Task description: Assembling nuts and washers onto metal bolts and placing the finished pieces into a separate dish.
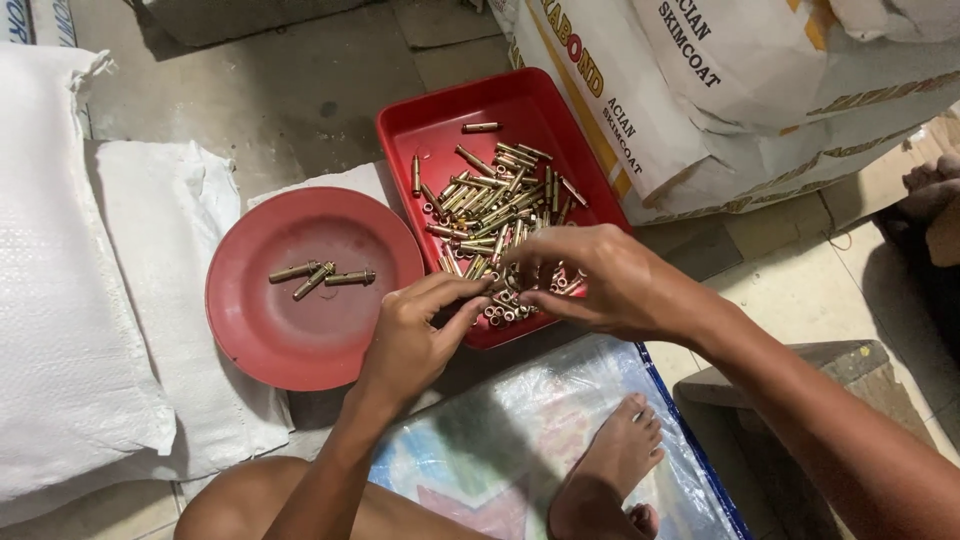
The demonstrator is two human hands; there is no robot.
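Both hands over near edge of red tray (400,130), close together: left hand (415,335) pinching a small brass piece at fingertips, right hand (600,280) curled over the bolts (490,200), fingers picking among them; grip contents unclear. Three bolts set apart on red plate (260,330), just left of tray, within easy reach. All on floor (280,90), sacks (720,90) behind.

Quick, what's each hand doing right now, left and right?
Left hand: fingers pinched together at the near edge of the red tray; what they hold cannot be told.
Right hand: curled over the brass metal pieces, fingertips pinching; grip unclear.
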